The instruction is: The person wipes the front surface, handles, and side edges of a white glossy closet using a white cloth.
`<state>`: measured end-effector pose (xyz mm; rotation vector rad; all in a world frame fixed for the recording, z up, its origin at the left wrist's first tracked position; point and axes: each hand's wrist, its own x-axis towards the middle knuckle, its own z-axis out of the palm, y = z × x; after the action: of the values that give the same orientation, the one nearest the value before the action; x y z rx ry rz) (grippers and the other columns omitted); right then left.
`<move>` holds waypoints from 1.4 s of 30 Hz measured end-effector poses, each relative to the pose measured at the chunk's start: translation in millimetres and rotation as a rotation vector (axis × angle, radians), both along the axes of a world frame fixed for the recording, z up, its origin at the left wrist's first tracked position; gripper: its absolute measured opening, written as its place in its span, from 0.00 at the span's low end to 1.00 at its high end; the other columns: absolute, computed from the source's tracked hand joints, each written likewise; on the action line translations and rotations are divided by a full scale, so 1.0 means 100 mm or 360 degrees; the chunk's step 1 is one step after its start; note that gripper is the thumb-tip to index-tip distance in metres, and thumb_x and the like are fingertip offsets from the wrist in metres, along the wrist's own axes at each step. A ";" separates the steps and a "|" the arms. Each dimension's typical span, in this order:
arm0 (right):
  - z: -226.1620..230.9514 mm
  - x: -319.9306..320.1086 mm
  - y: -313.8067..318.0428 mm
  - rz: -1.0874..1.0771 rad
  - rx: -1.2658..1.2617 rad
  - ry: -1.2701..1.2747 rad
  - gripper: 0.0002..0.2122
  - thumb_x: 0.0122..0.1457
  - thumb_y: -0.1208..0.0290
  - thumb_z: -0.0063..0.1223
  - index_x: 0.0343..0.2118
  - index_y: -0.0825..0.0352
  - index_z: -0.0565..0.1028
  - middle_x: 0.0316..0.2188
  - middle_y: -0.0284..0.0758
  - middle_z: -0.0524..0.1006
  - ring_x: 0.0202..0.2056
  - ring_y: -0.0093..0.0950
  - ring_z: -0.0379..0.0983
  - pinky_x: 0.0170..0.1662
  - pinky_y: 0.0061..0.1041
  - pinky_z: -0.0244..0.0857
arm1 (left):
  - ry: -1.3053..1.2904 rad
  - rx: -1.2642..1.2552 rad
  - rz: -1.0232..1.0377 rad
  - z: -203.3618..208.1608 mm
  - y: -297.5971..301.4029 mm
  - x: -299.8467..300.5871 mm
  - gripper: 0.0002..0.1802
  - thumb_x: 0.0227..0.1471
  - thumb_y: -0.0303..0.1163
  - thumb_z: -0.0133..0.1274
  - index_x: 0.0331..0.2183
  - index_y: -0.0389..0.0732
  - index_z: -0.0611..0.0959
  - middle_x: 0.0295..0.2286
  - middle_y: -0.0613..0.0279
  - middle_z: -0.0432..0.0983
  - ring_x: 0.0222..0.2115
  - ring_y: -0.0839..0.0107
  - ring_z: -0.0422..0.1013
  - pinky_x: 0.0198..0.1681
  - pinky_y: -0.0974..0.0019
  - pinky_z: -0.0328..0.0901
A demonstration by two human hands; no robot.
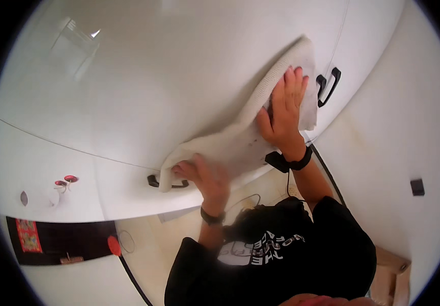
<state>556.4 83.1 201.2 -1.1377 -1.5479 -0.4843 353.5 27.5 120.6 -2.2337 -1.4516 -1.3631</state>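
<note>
Cream cloth (235, 145): lay spread against the glossy white panel (143, 92), beneath both hands, with its long edge running from near the pair of handles at the right down to the single handle at the lower left; small dark spots showed on its middle.
Right hand (286, 109): rested flat on the broad upper part of the cloth, fingers straight and close together, thumb held apart, nothing clenched.
Left hand (204, 181): was at the cloth's lower left end, fingers bent and blurred; whether they pinched the fabric or merely pressed on it, I could not tell.
Lower handle (153, 181): black, just beside the left fingertips, partly hidden by the end of the cloth.
Paired handles (330, 87): black, mounted side by side, just right of the cloth and near the right hand.
Wrists: a black band (212, 217) circled the left one, a black strap (301, 159) the right one, with a boxy black device (277, 161) next to it.
Black shirt (311, 265): covered the person's torso, white print on its front.
Red-topped hooks (71, 178): two, on the white surface at the left, well apart from the hands.
Black square (417, 187): sat on the pale wall (372, 168) at the right.
</note>
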 end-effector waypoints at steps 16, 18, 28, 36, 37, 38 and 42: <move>-1.56 0.62 -0.10 0.0415 -0.0338 -0.0591 0.14 0.47 0.67 0.48 0.36 0.69 0.68 0.37 0.37 0.66 0.38 0.35 0.60 0.35 0.40 0.50 | -0.0368 -0.0625 0.0657 -1.53 -0.24 0.97 0.25 0.47 0.29 0.48 0.46 0.29 0.62 0.51 0.28 0.43 0.53 0.34 0.39 0.55 0.43 0.37; -1.68 0.68 -0.10 0.0481 -0.0320 -0.0604 0.15 0.48 0.68 0.47 0.39 0.67 0.68 0.38 0.37 0.67 0.39 0.35 0.61 0.37 0.40 0.52 | -0.0391 -0.0620 0.0677 -1.62 -0.28 0.98 0.25 0.48 0.27 0.46 0.48 0.32 0.61 0.52 0.30 0.44 0.53 0.35 0.41 0.55 0.45 0.40; -1.88 0.91 -0.12 0.0588 -0.0373 -0.0816 0.18 0.50 0.69 0.45 0.46 0.68 0.65 0.45 0.38 0.66 0.43 0.36 0.61 0.42 0.40 0.53 | -0.0403 -0.0650 0.0637 -1.52 -0.43 1.04 0.29 0.47 0.26 0.47 0.51 0.34 0.59 0.54 0.34 0.37 0.56 0.39 0.36 0.56 0.52 0.44; -1.86 0.92 -0.17 0.0608 -0.0578 -0.0858 0.19 0.52 0.69 0.43 0.48 0.68 0.64 0.47 0.41 0.65 0.47 0.40 0.60 0.48 0.47 0.50 | -0.0773 -0.0689 0.0603 -1.62 -0.38 1.21 0.29 0.49 0.28 0.45 0.52 0.32 0.56 0.53 0.27 0.31 0.54 0.34 0.39 0.53 0.55 0.51; -1.86 0.92 -0.17 0.0612 -0.0571 -0.0862 0.19 0.52 0.69 0.43 0.48 0.68 0.64 0.47 0.41 0.65 0.47 0.40 0.60 0.48 0.47 0.50 | -0.0821 -0.0720 0.0613 -1.65 -0.37 1.22 0.29 0.50 0.28 0.44 0.52 0.31 0.56 0.52 0.25 0.30 0.53 0.33 0.41 0.52 0.55 0.52; -1.86 0.92 -0.17 0.0621 -0.0547 -0.0866 0.19 0.52 0.69 0.43 0.48 0.68 0.64 0.47 0.41 0.65 0.47 0.40 0.60 0.47 0.47 0.50 | -0.0825 -0.0714 0.0618 -1.69 -0.35 1.22 0.29 0.50 0.28 0.44 0.52 0.31 0.56 0.52 0.25 0.30 0.53 0.33 0.41 0.52 0.55 0.52; -1.89 0.94 -0.15 0.0646 -0.0517 -0.0895 0.20 0.52 0.69 0.42 0.49 0.68 0.63 0.49 0.41 0.64 0.47 0.40 0.60 0.48 0.47 0.50 | -0.0766 -0.0663 0.0647 -1.83 -0.33 1.24 0.29 0.50 0.29 0.44 0.52 0.31 0.55 0.51 0.23 0.32 0.50 0.32 0.46 0.50 0.54 0.54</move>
<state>649.9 68.0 11.8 -0.9235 -2.3539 -0.2909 477.6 -5.8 -62.4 -1.7004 -2.3852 -1.6320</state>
